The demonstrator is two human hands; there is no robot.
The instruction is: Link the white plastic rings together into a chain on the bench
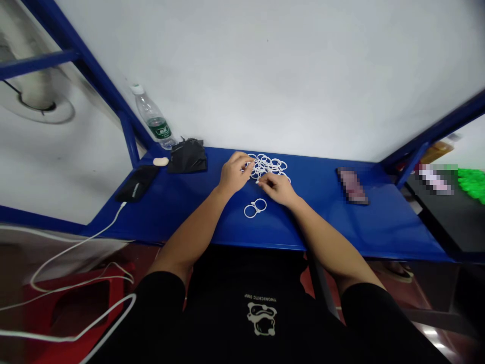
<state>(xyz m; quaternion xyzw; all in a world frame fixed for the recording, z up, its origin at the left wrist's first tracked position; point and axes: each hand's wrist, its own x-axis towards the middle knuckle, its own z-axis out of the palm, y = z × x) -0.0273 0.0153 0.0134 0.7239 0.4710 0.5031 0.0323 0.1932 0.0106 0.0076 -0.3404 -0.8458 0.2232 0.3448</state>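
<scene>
Working at the far edge of a blue table (pixel 182 212), the person has both hands at a heap of white rings (pixel 270 166). The only container in view is a clear plastic bottle (pixel 153 119) with a white cap and green label, standing at the back left against the wall; whether it holds liquid cannot be told.

Left hand (pixel 235 174): fingers curled together over the left edge of the heap, fingertips touching the rings. Whether a ring is actually pinched cannot be made out. Right hand (pixel 278 188): fingers bunched just below the heap, tips meeting at something small and white; the grip itself is too small to read.

The rings are thin white hoops, piled loosely and overlapping, near the wall at mid-table. A linked pair of rings (pixel 255 207) lies apart from the heap, nearer the person, between the forearms.

Left of the hands: a crumpled black bag (pixel 187 155), a small pale oval object (pixel 160 162), a black phone (pixel 137 183) with a white cable (pixel 76 247) trailing off the table. To the right, a blurred-out flat object (pixel 352 186); its identity is hidden. Green items (pixel 473 183) are cut off at the right frame edge.
</scene>
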